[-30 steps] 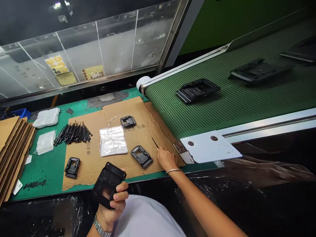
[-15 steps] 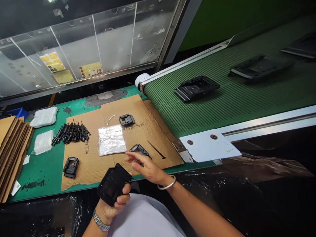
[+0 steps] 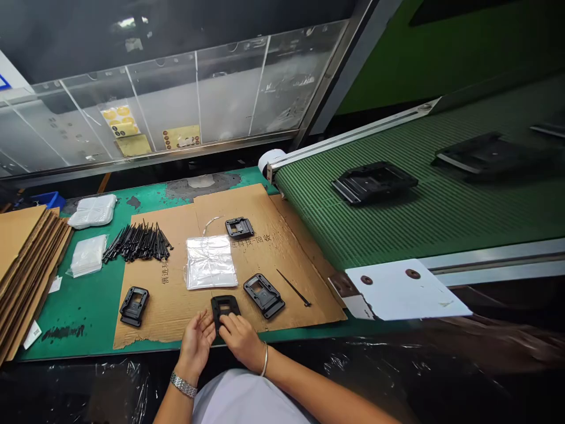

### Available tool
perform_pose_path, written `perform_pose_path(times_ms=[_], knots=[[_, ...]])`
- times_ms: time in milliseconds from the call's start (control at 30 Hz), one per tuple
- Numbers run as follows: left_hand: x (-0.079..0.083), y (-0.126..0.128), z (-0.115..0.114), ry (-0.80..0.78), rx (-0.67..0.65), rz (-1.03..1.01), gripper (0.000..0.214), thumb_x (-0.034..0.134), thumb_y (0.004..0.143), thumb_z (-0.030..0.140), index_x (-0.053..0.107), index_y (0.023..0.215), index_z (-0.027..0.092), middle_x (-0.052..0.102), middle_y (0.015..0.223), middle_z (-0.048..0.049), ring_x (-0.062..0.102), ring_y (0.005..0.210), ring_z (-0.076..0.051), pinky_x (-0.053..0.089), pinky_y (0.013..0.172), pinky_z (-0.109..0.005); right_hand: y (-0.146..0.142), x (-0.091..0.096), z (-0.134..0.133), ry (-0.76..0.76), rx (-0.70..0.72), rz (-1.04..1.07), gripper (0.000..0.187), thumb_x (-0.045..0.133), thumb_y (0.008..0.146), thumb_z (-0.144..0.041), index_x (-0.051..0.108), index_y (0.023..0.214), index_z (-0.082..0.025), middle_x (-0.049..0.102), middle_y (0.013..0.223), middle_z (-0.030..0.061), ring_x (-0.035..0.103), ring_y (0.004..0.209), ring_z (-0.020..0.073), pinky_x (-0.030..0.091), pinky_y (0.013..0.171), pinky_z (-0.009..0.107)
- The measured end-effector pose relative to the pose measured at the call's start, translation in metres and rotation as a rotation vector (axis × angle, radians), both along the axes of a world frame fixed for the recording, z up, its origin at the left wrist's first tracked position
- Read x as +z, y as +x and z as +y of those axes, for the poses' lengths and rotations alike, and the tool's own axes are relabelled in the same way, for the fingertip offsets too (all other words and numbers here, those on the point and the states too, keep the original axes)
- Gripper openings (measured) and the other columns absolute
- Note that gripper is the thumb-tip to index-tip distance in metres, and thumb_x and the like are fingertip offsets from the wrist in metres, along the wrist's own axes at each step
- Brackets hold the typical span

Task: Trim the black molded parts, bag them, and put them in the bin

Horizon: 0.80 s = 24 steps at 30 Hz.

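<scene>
A black plastic part [image 3: 224,308] lies on the cardboard sheet [image 3: 176,294] near the table's front edge. My right hand [image 3: 241,338] rests on its near end, fingers curled and pressing on it. My left hand [image 3: 196,343] is just left of the part, fingers loosely spread and touching its side. A second black part [image 3: 263,294] lies right beside it, a third [image 3: 134,305] to the left, another [image 3: 239,227] farther back. One loose black cable tie [image 3: 293,288] lies at the right of the cardboard.
A clear plastic bag [image 3: 209,261] and a heap of black cable ties [image 3: 139,242] lie on the cardboard. White bags [image 3: 92,212] and stacked cardboard sheets [image 3: 24,265] sit at the left. The green conveyor [image 3: 419,206] carries larger black parts [image 3: 374,181].
My left hand has set the black part it was holding down on the cardboard. My right hand left the cable tie and came over to the part.
</scene>
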<state>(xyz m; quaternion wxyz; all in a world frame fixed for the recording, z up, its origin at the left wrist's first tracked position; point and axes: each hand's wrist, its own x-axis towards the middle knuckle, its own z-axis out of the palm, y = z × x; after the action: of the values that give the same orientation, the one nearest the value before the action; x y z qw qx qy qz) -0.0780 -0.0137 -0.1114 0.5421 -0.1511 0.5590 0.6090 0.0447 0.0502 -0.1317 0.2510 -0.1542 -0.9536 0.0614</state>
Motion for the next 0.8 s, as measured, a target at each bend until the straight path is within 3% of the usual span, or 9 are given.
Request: perform_pose_path(times_ms=[133, 300, 400, 500, 600, 800], knots=[[-0.020, -0.004, 0.002, -0.051, 0.040, 0.178, 0.020, 0.052, 0.072, 0.006, 0.057, 0.089, 0.015, 0.062, 0.100, -0.0104, 0.059, 0.091, -0.013, 0.041, 0.088, -0.026, -0.010, 0.003, 0.000, -0.197, 0.040, -0.295, 0.014, 0.051, 0.082, -0.029, 0.055, 0.076, -0.016, 0.057, 0.075, 0.0055, 0.049, 0.072, 0.0175, 0.033, 0.057, 0.026], [-0.041, -0.017, 0.005, -0.052, -0.003, 0.447, 0.022, 0.052, 0.071, 0.012, 0.058, 0.093, 0.013, 0.059, 0.109, -0.0146, 0.055, 0.100, -0.018, 0.039, 0.091, -0.032, -0.059, 0.017, 0.049, -0.415, -0.139, -0.426, 0.014, 0.043, 0.086, -0.019, 0.058, 0.087, -0.018, 0.059, 0.086, 0.0048, 0.050, 0.083, 0.0173, 0.035, 0.066, 0.026], [-0.048, -0.030, 0.012, -0.035, -0.058, 0.646, 0.021, 0.052, 0.072, 0.020, 0.059, 0.091, 0.012, 0.062, 0.101, -0.0132, 0.056, 0.097, -0.020, 0.040, 0.089, -0.035, -0.094, 0.007, 0.080, -0.433, -0.169, -0.458, 0.016, 0.055, 0.080, -0.027, 0.059, 0.092, -0.017, 0.059, 0.093, 0.0069, 0.048, 0.091, 0.0211, 0.035, 0.072, 0.028], [-0.051, -0.046, 0.023, -0.011, -0.132, 0.828, 0.023, 0.050, 0.073, 0.026, 0.061, 0.088, 0.013, 0.065, 0.093, -0.0110, 0.058, 0.091, -0.021, 0.041, 0.087, -0.036, -0.114, -0.008, 0.096, -0.446, -0.157, -0.512, 0.017, 0.063, 0.074, -0.028, 0.061, 0.084, -0.015, 0.060, 0.089, 0.0088, 0.049, 0.089, 0.0230, 0.035, 0.073, 0.030], [-0.052, -0.061, 0.034, -0.005, -0.204, 0.982, 0.023, 0.048, 0.074, 0.026, 0.062, 0.088, 0.014, 0.064, 0.092, -0.0105, 0.057, 0.090, -0.021, 0.040, 0.087, -0.038, -0.118, -0.017, 0.100, -0.450, -0.136, -0.549, 0.008, 0.058, 0.077, -0.022, 0.062, 0.078, -0.015, 0.061, 0.085, 0.0079, 0.051, 0.087, 0.0211, 0.034, 0.073, 0.030], [-0.063, -0.076, 0.045, -0.052, -0.307, 1.183, 0.023, 0.044, 0.073, 0.019, 0.059, 0.090, 0.014, 0.060, 0.088, -0.0121, 0.055, 0.085, -0.023, 0.042, 0.082, -0.043, -0.118, -0.021, 0.099, -0.446, -0.155, -0.562, 0.016, 0.056, 0.079, -0.027, 0.058, 0.089, -0.015, 0.060, 0.091, 0.0083, 0.049, 0.089, 0.0210, 0.032, 0.074, 0.029]])
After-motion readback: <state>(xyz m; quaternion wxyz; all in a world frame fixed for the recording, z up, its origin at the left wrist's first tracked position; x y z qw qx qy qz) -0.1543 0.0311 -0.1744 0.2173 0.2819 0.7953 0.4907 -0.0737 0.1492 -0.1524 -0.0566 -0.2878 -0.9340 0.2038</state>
